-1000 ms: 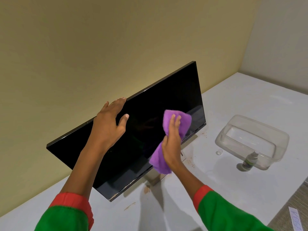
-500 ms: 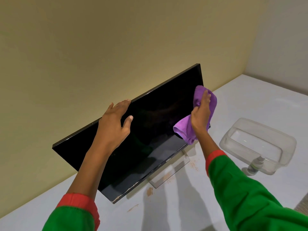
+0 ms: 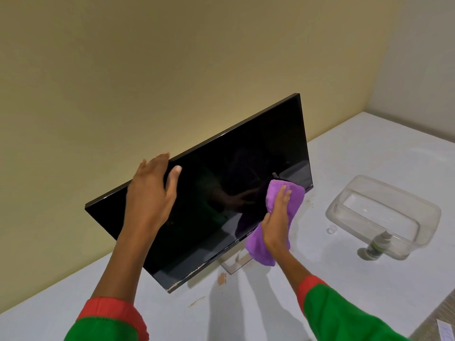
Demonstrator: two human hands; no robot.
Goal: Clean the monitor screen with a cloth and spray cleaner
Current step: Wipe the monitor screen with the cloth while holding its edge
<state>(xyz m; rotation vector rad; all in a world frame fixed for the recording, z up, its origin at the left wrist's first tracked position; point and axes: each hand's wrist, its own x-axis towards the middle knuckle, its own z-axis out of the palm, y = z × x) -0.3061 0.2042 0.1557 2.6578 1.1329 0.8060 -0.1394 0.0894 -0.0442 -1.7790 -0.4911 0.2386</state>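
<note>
Monitor (image 3: 221,193): stands left of centre on the white table (image 3: 357,156), thin, glossy black, likely fragile; best braced at its top edge.
Left hand (image 3: 150,193): fingers spread over the top edge, thumb on the glass, steadying.
Right hand (image 3: 277,225): fingers straight, pressing the cloth flat on the lower right of the screen.
Cloth (image 3: 270,217): purple, soft, bunched.
Spray bottle (image 3: 376,246): small, right, beside a clear plastic tub (image 3: 384,212).
</note>
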